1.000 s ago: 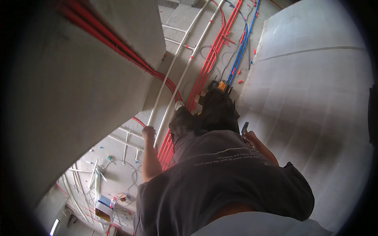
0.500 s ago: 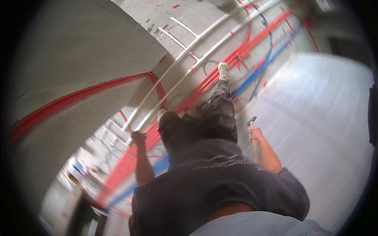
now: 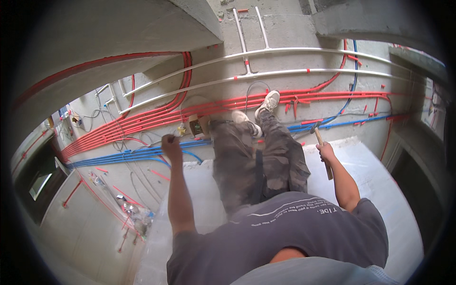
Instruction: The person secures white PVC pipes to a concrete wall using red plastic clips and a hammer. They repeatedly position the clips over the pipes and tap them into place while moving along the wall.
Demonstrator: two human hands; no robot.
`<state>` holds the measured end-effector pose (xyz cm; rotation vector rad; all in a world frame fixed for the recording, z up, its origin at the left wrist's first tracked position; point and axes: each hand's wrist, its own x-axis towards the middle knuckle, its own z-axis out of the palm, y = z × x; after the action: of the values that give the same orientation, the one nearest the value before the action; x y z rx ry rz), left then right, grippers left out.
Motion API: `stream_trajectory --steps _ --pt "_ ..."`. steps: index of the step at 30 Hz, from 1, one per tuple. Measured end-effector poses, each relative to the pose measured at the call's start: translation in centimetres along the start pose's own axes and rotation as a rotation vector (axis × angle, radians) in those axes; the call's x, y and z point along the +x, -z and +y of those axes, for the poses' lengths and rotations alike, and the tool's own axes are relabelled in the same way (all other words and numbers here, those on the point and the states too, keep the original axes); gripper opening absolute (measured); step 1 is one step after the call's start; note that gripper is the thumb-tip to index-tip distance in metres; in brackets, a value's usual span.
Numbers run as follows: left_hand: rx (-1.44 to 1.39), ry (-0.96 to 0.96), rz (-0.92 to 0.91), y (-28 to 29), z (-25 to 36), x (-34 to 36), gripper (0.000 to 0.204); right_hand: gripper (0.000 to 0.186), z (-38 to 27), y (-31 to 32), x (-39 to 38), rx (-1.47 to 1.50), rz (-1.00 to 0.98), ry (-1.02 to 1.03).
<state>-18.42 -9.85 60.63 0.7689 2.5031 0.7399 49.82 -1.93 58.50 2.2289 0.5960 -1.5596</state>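
My right hand (image 3: pixel 326 153) grips a hammer with a wooden handle (image 3: pixel 328 168) and dark head (image 3: pixel 317 127); the head appears over blue conduits (image 3: pixel 298 128). At the left of my legs my left hand (image 3: pixel 171 145) has its fingers curled together on something I cannot make out, with red conduits (image 3: pixel 106 135) beyond it. My white shoes (image 3: pixel 267 102) appear among the red conduits, at the ends of camouflage-trousered legs. A brown box-like item (image 3: pixel 199 126) lies beside my left leg.
White pipes (image 3: pixel 299 50) with branches run across the concrete floor (image 3: pixel 285 31). Concrete walls (image 3: pixel 104 26) bound the upper left and right. A pale smooth surface (image 3: pixel 361 161) lies under or beside me. Loose scraps and bags (image 3: pixel 135 211) lie at lower left.
The view has swung round, so the pipe runs that pointed away now cross the picture sideways. Both shoes show plainly, and the hammer in my right hand has shifted right.
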Motion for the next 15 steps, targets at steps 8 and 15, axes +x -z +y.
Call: stream_trajectory --steps 8,15 --pt "-0.278 0.340 -0.102 -38.6 -6.7 0.6 0.014 0.035 -5.0 1.2 17.6 -0.609 0.263 0.439" --pt "-0.687 0.414 0.292 -63.0 -18.6 2.2 0.015 0.034 -20.2 -12.6 35.8 -0.595 0.039 0.649"
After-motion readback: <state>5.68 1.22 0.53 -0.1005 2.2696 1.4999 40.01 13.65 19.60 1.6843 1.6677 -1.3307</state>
